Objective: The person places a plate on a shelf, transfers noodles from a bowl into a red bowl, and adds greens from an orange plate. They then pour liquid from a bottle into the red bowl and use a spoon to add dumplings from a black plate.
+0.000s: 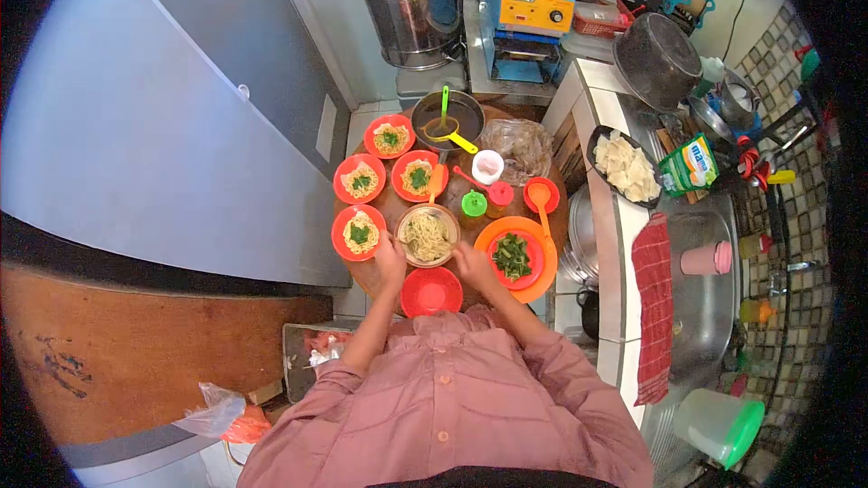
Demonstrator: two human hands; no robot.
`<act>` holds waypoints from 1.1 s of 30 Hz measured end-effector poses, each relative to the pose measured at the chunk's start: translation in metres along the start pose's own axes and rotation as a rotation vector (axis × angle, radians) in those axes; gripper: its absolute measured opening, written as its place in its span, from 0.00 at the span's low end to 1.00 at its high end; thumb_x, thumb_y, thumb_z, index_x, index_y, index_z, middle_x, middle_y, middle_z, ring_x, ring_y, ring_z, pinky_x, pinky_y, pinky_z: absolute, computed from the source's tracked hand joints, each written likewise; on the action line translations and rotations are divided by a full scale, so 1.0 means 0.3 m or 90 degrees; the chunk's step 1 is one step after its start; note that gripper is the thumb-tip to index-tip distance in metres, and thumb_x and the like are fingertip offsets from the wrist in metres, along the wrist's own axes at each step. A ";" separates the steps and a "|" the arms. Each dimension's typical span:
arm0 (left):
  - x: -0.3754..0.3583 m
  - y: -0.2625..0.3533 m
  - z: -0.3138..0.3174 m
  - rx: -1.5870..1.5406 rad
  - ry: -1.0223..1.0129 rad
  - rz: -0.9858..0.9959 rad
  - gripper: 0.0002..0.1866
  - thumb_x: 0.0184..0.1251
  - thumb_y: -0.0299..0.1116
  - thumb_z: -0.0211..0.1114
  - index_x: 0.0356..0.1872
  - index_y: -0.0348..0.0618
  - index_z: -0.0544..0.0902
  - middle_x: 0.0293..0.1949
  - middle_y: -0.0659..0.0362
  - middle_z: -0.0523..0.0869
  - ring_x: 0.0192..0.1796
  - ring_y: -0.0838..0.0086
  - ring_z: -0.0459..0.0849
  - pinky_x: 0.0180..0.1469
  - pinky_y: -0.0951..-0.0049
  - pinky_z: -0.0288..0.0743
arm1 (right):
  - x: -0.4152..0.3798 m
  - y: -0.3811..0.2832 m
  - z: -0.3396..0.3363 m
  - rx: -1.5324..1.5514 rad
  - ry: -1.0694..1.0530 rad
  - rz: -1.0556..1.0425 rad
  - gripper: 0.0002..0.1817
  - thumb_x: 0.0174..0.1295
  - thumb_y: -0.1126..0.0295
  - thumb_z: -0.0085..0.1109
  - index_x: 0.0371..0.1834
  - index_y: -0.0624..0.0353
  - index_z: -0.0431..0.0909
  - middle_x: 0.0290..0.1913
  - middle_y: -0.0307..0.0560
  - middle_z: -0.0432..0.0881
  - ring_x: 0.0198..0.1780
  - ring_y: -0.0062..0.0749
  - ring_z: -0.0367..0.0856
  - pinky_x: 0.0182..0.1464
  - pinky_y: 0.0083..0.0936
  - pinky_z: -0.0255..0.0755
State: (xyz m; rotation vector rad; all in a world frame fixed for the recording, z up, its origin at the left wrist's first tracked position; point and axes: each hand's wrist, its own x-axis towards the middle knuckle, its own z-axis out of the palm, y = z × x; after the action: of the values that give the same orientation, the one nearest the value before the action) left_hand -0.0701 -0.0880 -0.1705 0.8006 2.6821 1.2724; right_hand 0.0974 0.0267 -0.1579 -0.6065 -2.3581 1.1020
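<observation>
To the left of the left hand (391, 260), four red bowls (360, 231) already carry noodles topped with greens, so most of the portioning looks done. Both hands close on the rim of the noodle bowl (428, 236) held between them, with an empty red bowl (431, 291) just below still to fill. Right of the right hand (472, 264), the orange plate of greens (514, 257) waits for topping; finger detail is too small to tell more.
</observation>
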 end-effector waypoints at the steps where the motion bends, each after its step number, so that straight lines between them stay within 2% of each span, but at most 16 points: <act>1: 0.004 0.027 -0.032 0.000 -0.001 0.000 0.07 0.60 0.29 0.54 0.33 0.37 0.69 0.28 0.44 0.79 0.34 0.49 0.79 0.34 0.54 0.70 | 0.000 0.036 0.015 0.000 0.001 0.001 0.11 0.63 0.68 0.44 0.40 0.64 0.72 0.31 0.55 0.78 0.33 0.45 0.79 0.33 0.34 0.73; 3: 0.009 0.073 -0.094 0.056 -0.063 -0.123 0.09 0.57 0.32 0.58 0.34 0.38 0.72 0.32 0.48 0.80 0.36 0.53 0.79 0.37 0.56 0.71 | 0.010 0.113 0.047 0.284 0.172 0.260 0.12 0.64 0.66 0.44 0.40 0.63 0.73 0.31 0.47 0.78 0.30 0.31 0.79 0.30 0.25 0.75; 4: 0.016 0.036 -0.090 0.057 -0.064 -0.122 0.09 0.57 0.32 0.58 0.34 0.38 0.72 0.32 0.48 0.80 0.36 0.53 0.79 0.37 0.56 0.71 | 0.008 0.135 0.039 0.180 0.145 0.253 0.14 0.65 0.63 0.44 0.42 0.62 0.74 0.31 0.41 0.77 0.28 0.22 0.77 0.27 0.20 0.75; 7: 0.029 -0.090 -0.074 0.153 0.014 -0.041 0.11 0.56 0.35 0.60 0.35 0.40 0.75 0.33 0.50 0.81 0.37 0.56 0.80 0.38 0.58 0.73 | -0.006 0.152 0.067 0.250 0.141 0.351 0.14 0.64 0.62 0.46 0.43 0.61 0.74 0.31 0.43 0.76 0.25 0.24 0.77 0.25 0.21 0.75; 8: 0.030 -0.112 -0.075 0.164 -0.001 -0.101 0.11 0.56 0.37 0.60 0.35 0.40 0.76 0.33 0.50 0.81 0.37 0.56 0.80 0.38 0.59 0.73 | -0.013 0.147 0.066 0.250 0.142 0.353 0.14 0.64 0.62 0.46 0.43 0.61 0.74 0.31 0.43 0.76 0.25 0.24 0.77 0.25 0.21 0.75; 9: 0.031 -0.138 -0.074 0.174 -0.015 -0.161 0.12 0.55 0.38 0.61 0.34 0.40 0.77 0.33 0.50 0.81 0.38 0.56 0.80 0.38 0.59 0.73 | -0.019 0.130 0.057 0.303 0.107 0.446 0.16 0.63 0.60 0.47 0.46 0.61 0.72 0.34 0.43 0.75 0.25 0.25 0.77 0.24 0.22 0.74; 13: 0.032 -0.204 -0.042 0.217 -0.036 -0.203 0.14 0.54 0.38 0.60 0.37 0.40 0.81 0.33 0.47 0.83 0.37 0.55 0.81 0.41 0.61 0.73 | -0.044 0.090 0.042 0.455 0.041 0.654 0.26 0.60 0.52 0.51 0.54 0.58 0.63 0.42 0.47 0.71 0.24 0.28 0.76 0.23 0.22 0.74; 17: 0.006 -0.239 -0.030 0.120 -0.022 -0.165 0.18 0.56 0.39 0.58 0.44 0.39 0.78 0.33 0.47 0.83 0.37 0.58 0.82 0.41 0.63 0.75 | -0.078 0.111 0.030 0.548 0.010 0.697 0.33 0.58 0.48 0.52 0.59 0.55 0.53 0.44 0.49 0.68 0.23 0.30 0.76 0.22 0.22 0.73; 19: 0.005 -0.270 -0.020 -0.039 -0.032 -0.251 0.21 0.57 0.41 0.57 0.48 0.37 0.77 0.34 0.46 0.83 0.35 0.61 0.83 0.41 0.65 0.75 | -0.092 0.097 0.014 0.589 0.065 0.711 0.32 0.59 0.49 0.50 0.59 0.53 0.49 0.41 0.49 0.69 0.22 0.30 0.76 0.23 0.22 0.73; 20: 0.003 -0.285 -0.016 -0.038 -0.032 -0.252 0.21 0.57 0.41 0.57 0.48 0.37 0.77 0.34 0.46 0.83 0.35 0.61 0.83 0.41 0.65 0.75 | -0.100 0.090 0.003 0.589 0.063 0.712 0.32 0.59 0.49 0.50 0.59 0.53 0.49 0.41 0.49 0.69 0.22 0.30 0.76 0.23 0.22 0.73; 22: 0.001 -0.293 -0.023 -0.052 -0.049 -0.246 0.23 0.64 0.41 0.53 0.54 0.35 0.71 0.30 0.53 0.83 0.31 0.74 0.83 0.32 0.74 0.75 | -0.120 0.077 -0.022 0.612 0.103 0.693 0.30 0.60 0.50 0.49 0.58 0.52 0.48 0.40 0.49 0.70 0.23 0.31 0.76 0.24 0.23 0.73; 23: -0.004 -0.295 -0.025 -0.051 -0.048 -0.248 0.23 0.64 0.41 0.53 0.54 0.35 0.71 0.30 0.53 0.83 0.31 0.74 0.83 0.32 0.74 0.75 | -0.130 0.066 -0.028 0.611 0.102 0.694 0.30 0.60 0.50 0.49 0.58 0.52 0.48 0.40 0.49 0.70 0.23 0.31 0.76 0.24 0.23 0.73; 25: -0.015 -0.242 -0.055 -0.260 -0.073 -0.322 0.28 0.64 0.41 0.54 0.62 0.38 0.61 0.33 0.54 0.81 0.29 0.75 0.82 0.30 0.76 0.75 | -0.158 0.056 -0.032 0.601 0.234 0.725 0.25 0.62 0.53 0.48 0.54 0.52 0.52 0.38 0.47 0.71 0.22 0.30 0.75 0.23 0.23 0.71; 28: -0.030 -0.204 -0.080 -0.253 -0.076 -0.322 0.31 0.64 0.41 0.54 0.65 0.42 0.54 0.37 0.54 0.80 0.30 0.74 0.82 0.30 0.78 0.75 | -0.190 0.084 -0.042 0.602 0.287 0.696 0.22 0.62 0.56 0.48 0.52 0.53 0.54 0.36 0.46 0.72 0.21 0.28 0.73 0.22 0.23 0.69; 32: -0.056 -0.197 -0.090 -0.193 -0.060 -0.340 0.32 0.65 0.41 0.54 0.66 0.43 0.52 0.40 0.53 0.78 0.31 0.75 0.81 0.31 0.78 0.75 | -0.210 0.106 -0.044 0.600 0.346 0.679 0.19 0.63 0.59 0.46 0.52 0.53 0.55 0.35 0.45 0.72 0.20 0.27 0.72 0.21 0.22 0.67; 33: -0.065 -0.208 -0.085 -0.244 0.007 -0.315 0.31 0.64 0.39 0.54 0.65 0.44 0.54 0.43 0.51 0.78 0.31 0.74 0.81 0.31 0.77 0.76 | -0.211 0.104 -0.042 0.589 0.353 0.661 0.18 0.63 0.60 0.46 0.52 0.53 0.55 0.34 0.44 0.72 0.20 0.27 0.72 0.20 0.22 0.67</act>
State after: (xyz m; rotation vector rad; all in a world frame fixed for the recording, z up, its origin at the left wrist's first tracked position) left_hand -0.0867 -0.1479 -0.2029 0.0765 2.3069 1.5604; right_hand 0.1609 0.0163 -0.1893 -1.5218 -0.7927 1.8906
